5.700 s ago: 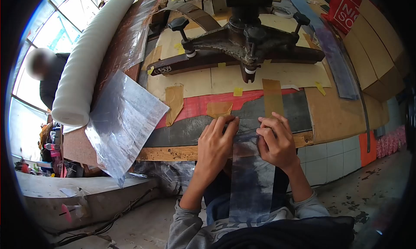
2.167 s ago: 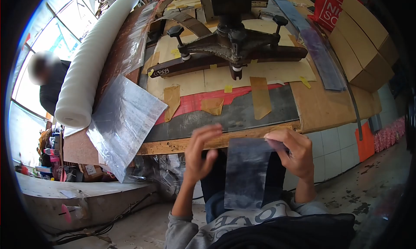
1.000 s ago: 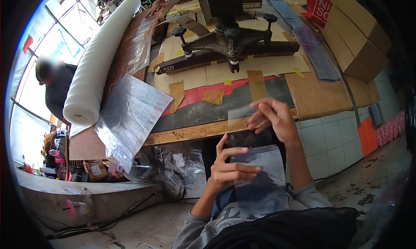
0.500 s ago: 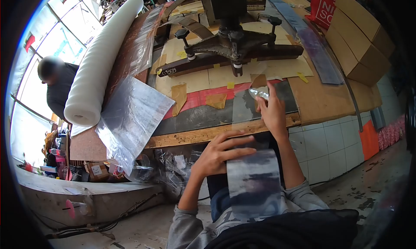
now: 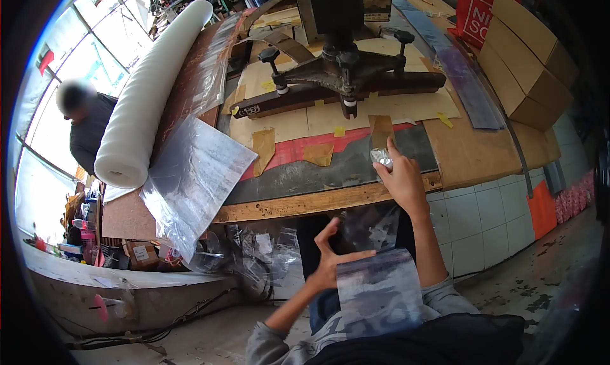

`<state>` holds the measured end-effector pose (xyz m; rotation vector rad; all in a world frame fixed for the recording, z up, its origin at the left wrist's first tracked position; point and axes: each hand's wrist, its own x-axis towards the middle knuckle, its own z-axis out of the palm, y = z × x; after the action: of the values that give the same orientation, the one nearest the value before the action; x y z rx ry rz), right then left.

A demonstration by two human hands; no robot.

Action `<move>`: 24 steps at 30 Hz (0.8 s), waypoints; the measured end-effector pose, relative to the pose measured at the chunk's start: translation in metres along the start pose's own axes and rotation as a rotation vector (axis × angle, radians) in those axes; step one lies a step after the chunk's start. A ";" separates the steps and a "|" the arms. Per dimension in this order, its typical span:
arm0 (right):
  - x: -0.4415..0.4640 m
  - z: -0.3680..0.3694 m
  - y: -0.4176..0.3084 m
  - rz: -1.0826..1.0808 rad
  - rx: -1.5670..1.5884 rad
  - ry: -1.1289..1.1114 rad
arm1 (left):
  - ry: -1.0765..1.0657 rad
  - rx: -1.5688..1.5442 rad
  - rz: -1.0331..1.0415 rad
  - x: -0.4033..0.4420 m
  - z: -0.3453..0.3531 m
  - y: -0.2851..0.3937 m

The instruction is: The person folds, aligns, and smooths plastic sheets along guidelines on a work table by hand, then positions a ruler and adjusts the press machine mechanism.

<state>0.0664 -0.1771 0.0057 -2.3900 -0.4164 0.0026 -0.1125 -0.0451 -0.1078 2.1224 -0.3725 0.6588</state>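
My left hand (image 5: 329, 258) is over my lap, fingers apart. One outstretched digit lies along the top edge of a clear plastic sheet (image 5: 380, 295), which rests on my lap; whether the hand grips it I cannot tell. At the table's front edge, my right hand (image 5: 405, 179) has its thumb and fingers closed around a small shiny piece of crumpled clear plastic (image 5: 380, 156), index finger pointing up. Just beyond that hand, a strip of brown tape (image 5: 381, 131) lies on the dark front band of the table (image 5: 292, 177).
A black metal press head (image 5: 343, 79) with a long bar stands over the table. To the left are a white foam roll (image 5: 143, 98) and a large clear sheet (image 5: 197, 168). Cardboard boxes (image 5: 527, 66) stand at right. Another person (image 5: 89, 127) is at far left.
My left hand has drawn down and left, uncovering the sheet's top edge, and its fingers have moved apart. My right hand has shifted slightly down and right, with the crumpled plastic still in it.
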 end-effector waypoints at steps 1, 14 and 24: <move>-0.005 -0.001 0.002 -0.022 0.035 0.007 | 0.137 -0.221 -0.190 -0.018 0.023 0.001; 0.031 0.012 -0.003 -0.080 -0.041 0.101 | -0.321 -0.699 -0.130 0.047 -0.010 0.039; 0.047 0.022 0.002 -0.078 -0.038 0.177 | -0.146 -0.751 -0.177 0.061 -0.020 0.051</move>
<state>0.1088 -0.1503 -0.0070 -2.3851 -0.4289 -0.2527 -0.0940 -0.0604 -0.0298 1.4588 -0.4237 0.2021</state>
